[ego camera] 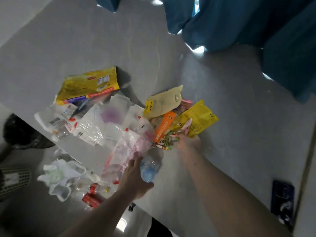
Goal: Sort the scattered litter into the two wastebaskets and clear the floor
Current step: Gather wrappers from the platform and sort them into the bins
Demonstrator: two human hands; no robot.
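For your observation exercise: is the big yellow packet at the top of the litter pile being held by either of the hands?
No: the yellow packet lies alone beyond the pile, far from both the left hand and right hand.

A pale yellow pouch [163,101] seemingly reads "WAITU" on its label.

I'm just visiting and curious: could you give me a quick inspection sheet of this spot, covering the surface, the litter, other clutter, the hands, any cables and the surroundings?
Surface: grey floor, glossy, with bright reflections.
Job's things: large yellow bag; clear wrappers; pale pouch; orange packet; yellow packet; pinkish plastic bag; crushed clear bottle; white bag; red cans; black-lined wastebasket; perforated wastebasket.
Clutter: dark phone on the floor at right.
Hands: left hand open, reaching at the bottle and pinkish bag; right hand grips the yellow packet.
Cables: nothing seen.
Surroundings: blue curtain at top.
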